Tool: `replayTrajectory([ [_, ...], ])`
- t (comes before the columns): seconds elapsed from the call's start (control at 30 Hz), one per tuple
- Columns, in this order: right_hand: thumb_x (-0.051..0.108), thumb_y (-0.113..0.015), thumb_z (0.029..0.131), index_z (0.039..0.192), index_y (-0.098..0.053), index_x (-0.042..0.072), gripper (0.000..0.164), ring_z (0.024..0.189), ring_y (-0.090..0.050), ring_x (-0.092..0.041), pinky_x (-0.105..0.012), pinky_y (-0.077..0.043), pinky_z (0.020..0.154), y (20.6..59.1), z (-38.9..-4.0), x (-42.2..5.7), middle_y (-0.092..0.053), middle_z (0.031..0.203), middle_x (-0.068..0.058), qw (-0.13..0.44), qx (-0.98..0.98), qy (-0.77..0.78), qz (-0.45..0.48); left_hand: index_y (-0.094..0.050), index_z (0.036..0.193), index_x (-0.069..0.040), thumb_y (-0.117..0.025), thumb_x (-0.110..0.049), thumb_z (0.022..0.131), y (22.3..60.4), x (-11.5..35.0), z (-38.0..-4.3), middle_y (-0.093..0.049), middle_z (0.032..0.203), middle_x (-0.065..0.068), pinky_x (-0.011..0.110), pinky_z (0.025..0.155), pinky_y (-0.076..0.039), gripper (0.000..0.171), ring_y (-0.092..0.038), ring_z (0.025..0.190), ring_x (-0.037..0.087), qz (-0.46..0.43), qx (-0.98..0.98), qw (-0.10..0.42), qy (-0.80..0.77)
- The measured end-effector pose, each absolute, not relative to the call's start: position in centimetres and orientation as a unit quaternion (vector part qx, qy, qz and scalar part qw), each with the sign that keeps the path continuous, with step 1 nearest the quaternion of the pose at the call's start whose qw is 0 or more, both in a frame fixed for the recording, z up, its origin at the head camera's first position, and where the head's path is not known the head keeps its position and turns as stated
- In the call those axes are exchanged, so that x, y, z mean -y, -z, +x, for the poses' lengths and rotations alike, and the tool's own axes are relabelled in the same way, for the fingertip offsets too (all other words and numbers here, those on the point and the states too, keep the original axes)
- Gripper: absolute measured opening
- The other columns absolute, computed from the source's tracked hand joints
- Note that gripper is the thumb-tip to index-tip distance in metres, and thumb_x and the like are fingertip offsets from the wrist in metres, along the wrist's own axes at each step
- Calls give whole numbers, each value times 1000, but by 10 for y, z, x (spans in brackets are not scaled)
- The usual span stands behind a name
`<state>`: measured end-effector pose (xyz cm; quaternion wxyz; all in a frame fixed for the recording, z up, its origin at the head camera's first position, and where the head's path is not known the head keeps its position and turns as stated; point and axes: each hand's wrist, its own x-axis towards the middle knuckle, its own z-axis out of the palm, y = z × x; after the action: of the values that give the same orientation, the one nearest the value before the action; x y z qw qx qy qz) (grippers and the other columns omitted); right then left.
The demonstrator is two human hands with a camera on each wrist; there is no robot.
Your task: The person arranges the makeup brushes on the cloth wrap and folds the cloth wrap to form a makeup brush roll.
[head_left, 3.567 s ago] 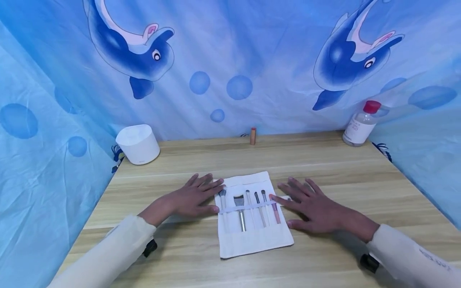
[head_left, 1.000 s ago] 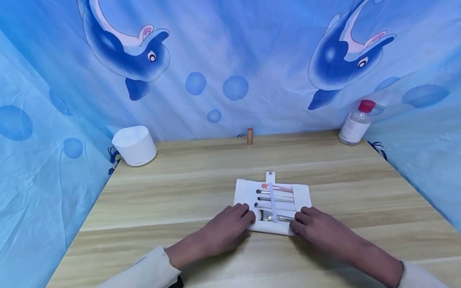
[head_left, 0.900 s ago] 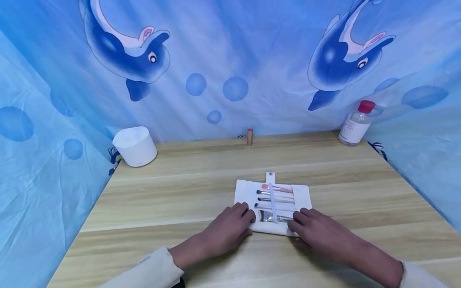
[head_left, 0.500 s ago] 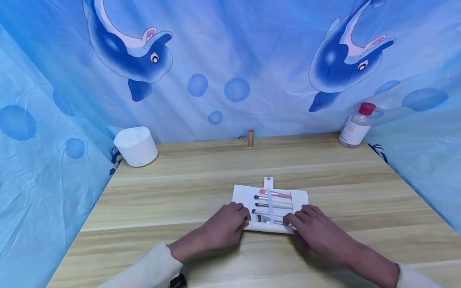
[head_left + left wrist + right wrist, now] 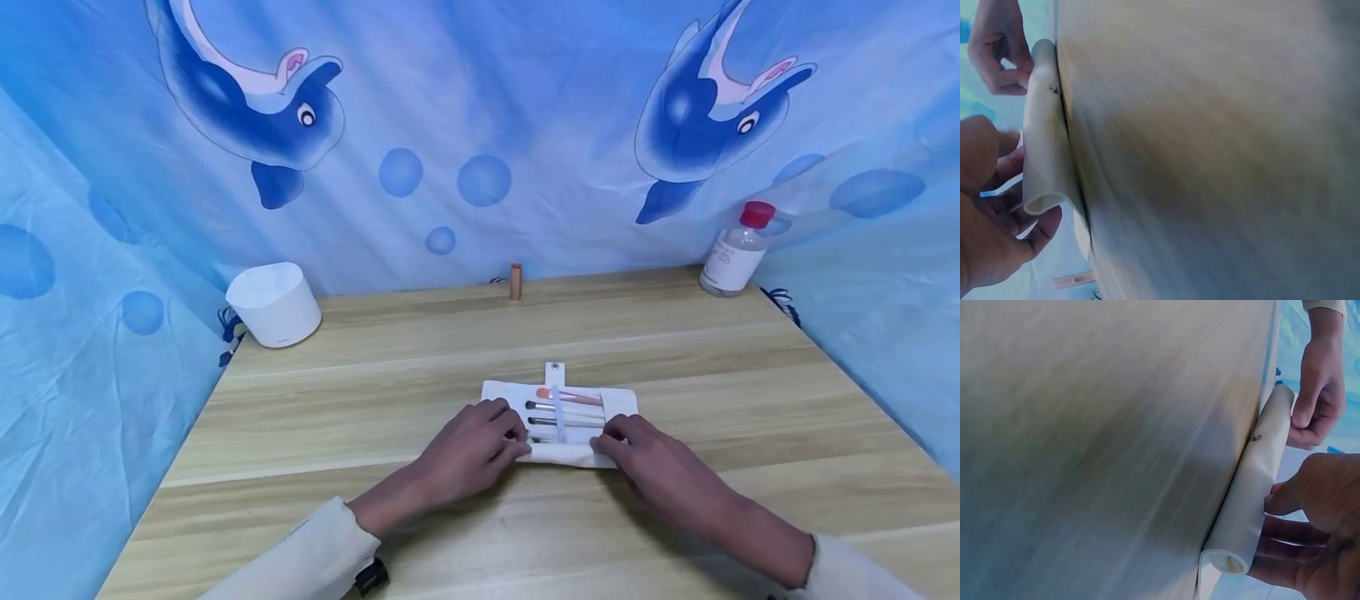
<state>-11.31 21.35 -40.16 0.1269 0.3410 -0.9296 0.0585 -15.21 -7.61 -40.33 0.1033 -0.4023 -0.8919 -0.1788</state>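
A white makeup brush roll [image 5: 619,402] lies partly rolled on the table, its snap tab pointing to the far side. Its near edge is curled into a tube, seen end-on as a rolled case [image 5: 1247,494] in the right wrist view. Brushes lie crosswise under a strap on the flat part, the farthest a pink brush [image 5: 576,397]. My left hand [image 5: 471,447] pinches the left end of the rolled edge, thumb in front. At the other end my right hand [image 5: 660,463] grips it with curled fingers. The nearest brushes are hidden inside the roll.
A white rounded container [image 5: 274,307] stands at the back left of the wooden table [image 5: 360,367]. A small copper-coloured tube [image 5: 515,283] is upright at the back edge, and a clear bottle with a red cap [image 5: 733,252] at the back right. A dolphin-print curtain [image 5: 562,125] surrounds the table.
Open hands beside the flat brush roll now grip its near edge, and the roll has been turned a quarter turn. Over the last second that edge curled farther, covering the wide brush.
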Motion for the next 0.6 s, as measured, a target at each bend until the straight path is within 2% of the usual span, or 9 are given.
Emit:
replayTrajectory([
  [0.1,0,-75,83,121,-71,7,38,102,-61,-23,-38,-57,76,405,-115,-215,-63,112,-10,155,917,-38,365,-65,110,-21,-69,-34,97,402,77,-150,-56,99,-6,32,80,-48,19,-48,82,8,-412,892,104,153],
  [0.2,14,-76,87,123,-69,3,38,103,-57,-25,-41,-55,82,407,-117,-216,-61,113,-11,170,907,-20,385,-64,114,-21,-72,-31,94,401,76,-150,-55,104,-5,33,84,-48,24,-50,86,10,-425,889,112,127],
  [0.27,21,-76,88,124,-68,3,42,102,-54,-25,-42,-52,84,408,-118,-217,-59,113,-11,176,903,-12,393,-65,112,-20,-73,-28,94,400,75,-152,-55,106,-3,33,83,-48,22,-51,89,11,-433,886,124,112],
  [0.33,21,-72,90,127,-66,1,43,101,-51,-26,-42,-51,83,408,-119,-218,-56,114,-12,179,899,-3,399,-67,108,-19,-72,-26,94,398,74,-154,-55,107,-3,34,84,-47,16,-51,93,13,-438,883,136,98],
  [0.43,11,-47,101,131,-62,-1,36,100,-51,-26,-41,-50,80,409,-121,-220,-54,113,-14,182,891,13,416,-69,105,-18,-69,-23,96,396,73,-157,-56,108,-1,36,86,-46,10,-49,95,15,-449,879,146,68],
  [0.53,9,-15,105,133,-61,-3,55,98,-51,-26,-39,-50,78,409,-123,-222,-53,111,-14,184,882,23,433,-70,109,-17,-67,-24,98,395,73,-159,-57,109,0,37,91,-45,13,-49,99,16,-459,876,144,31],
  [0.6,12,-1,105,134,-59,-3,66,96,-51,-25,-39,-51,78,409,-125,-223,-54,109,-13,186,879,27,439,-70,114,-15,-67,-28,98,395,73,-159,-57,112,1,37,91,-44,21,-49,101,18,-463,875,143,8],
])
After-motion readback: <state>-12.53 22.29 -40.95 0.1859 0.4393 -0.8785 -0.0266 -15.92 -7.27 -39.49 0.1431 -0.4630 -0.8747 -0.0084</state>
